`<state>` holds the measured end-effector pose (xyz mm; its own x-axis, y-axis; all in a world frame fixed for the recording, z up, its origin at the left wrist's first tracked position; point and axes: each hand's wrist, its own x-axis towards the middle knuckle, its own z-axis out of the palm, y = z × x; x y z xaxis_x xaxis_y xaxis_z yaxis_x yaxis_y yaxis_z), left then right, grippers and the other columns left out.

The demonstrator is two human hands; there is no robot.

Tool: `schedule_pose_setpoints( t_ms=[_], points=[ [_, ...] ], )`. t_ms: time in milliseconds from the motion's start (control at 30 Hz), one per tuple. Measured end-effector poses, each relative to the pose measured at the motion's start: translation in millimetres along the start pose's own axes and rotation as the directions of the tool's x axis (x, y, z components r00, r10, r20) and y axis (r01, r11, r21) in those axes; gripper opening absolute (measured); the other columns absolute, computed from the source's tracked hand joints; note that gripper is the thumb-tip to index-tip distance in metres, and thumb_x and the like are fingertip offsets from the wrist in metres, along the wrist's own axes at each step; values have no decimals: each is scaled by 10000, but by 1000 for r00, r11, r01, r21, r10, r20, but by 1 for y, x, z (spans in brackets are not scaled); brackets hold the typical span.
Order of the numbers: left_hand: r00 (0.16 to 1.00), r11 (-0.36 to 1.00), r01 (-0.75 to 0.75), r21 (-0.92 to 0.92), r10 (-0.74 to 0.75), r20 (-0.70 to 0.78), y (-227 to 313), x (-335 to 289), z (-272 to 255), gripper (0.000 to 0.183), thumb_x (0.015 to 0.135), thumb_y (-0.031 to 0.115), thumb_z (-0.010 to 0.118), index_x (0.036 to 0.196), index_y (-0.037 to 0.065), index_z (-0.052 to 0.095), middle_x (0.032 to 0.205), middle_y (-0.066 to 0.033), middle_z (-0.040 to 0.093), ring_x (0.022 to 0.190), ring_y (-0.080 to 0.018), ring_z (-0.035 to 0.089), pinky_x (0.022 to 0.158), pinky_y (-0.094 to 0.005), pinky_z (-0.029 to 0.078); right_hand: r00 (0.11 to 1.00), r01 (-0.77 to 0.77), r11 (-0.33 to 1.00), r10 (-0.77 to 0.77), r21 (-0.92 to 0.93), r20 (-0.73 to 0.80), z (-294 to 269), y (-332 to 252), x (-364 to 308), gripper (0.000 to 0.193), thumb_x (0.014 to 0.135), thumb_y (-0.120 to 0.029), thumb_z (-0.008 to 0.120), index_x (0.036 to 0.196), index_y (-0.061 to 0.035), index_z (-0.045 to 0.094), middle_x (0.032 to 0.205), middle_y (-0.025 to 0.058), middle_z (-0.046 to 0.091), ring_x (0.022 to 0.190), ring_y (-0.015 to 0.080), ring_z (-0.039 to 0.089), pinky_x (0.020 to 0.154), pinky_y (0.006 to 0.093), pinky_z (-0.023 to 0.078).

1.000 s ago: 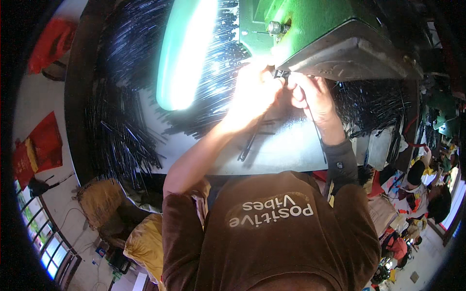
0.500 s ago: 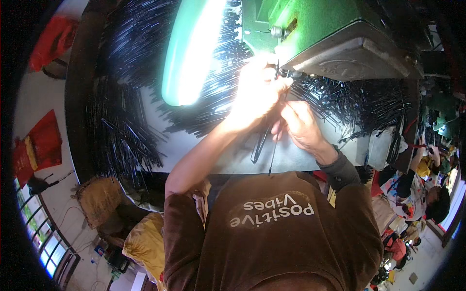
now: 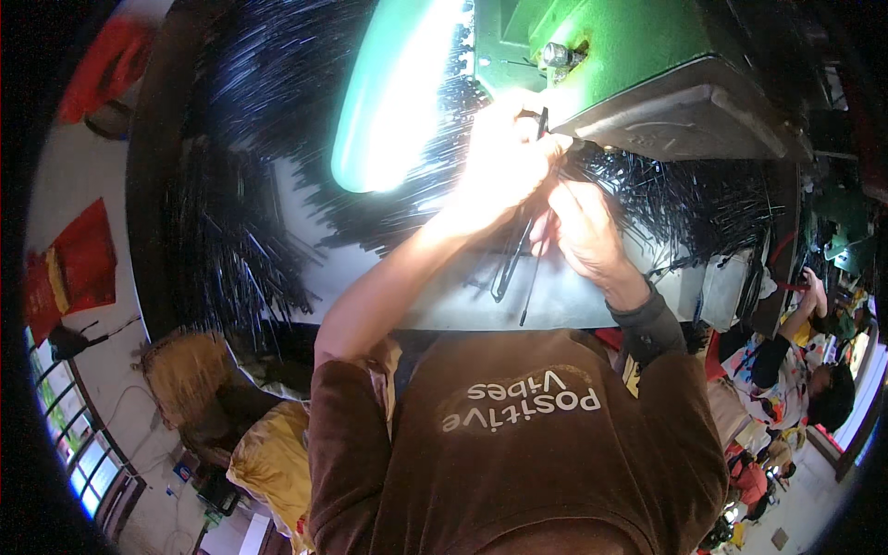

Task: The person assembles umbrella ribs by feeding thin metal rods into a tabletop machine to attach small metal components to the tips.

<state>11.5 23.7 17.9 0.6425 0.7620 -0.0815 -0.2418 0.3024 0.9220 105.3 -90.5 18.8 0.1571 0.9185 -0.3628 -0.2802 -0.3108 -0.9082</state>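
My left hand [image 3: 507, 157], washed out by glare, has its fingers closed on thin black metal rods [image 3: 504, 277] at the front of a green machine [image 3: 638, 65]. One dark rod end sticks up past its fingertips. Just below and to the right, my right hand [image 3: 589, 229] pinches a slim black rod [image 3: 530, 285] that hangs down toward my shirt. The two hands nearly touch. Where the fingertips meet the machine, glare and fingers hide the detail.
A long bright lamp [image 3: 377, 120] hangs left of my hands. Heaps of black rods [image 3: 231, 240] cover the left of the white table [image 3: 407, 301], and more rods [image 3: 694, 203] lie on the right. Farther right, a person [image 3: 772, 375] works.
My right hand has moved up slightly toward my left hand, along with the rod. The whole view has shifted a little, with the lamp and machine now farther right.
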Motion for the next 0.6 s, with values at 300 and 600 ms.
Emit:
schedule_pose_setpoints(
  t_ms=[300,600],
  points=[
    [982,898,-156,411,185,-31,-23,0,-9,181,762,-51,655,858,0,509,729,-63,580,627,-139,609,537,-245,501,1000,26,998,-26,-57,-1,3,1,-1,221,939,-158,452,818,3,542,620,143,610,474,208,592,455,282,501],
    [956,881,-268,389,292,-4,-20,1,-6,194,766,-34,653,746,35,473,654,-60,562,593,-128,595,518,-238,479,999,-45,998,44,-34,-30,2,-2,-1,183,942,-149,452,829,-17,510,651,149,612,508,217,606,479,292,512]
  ],
)
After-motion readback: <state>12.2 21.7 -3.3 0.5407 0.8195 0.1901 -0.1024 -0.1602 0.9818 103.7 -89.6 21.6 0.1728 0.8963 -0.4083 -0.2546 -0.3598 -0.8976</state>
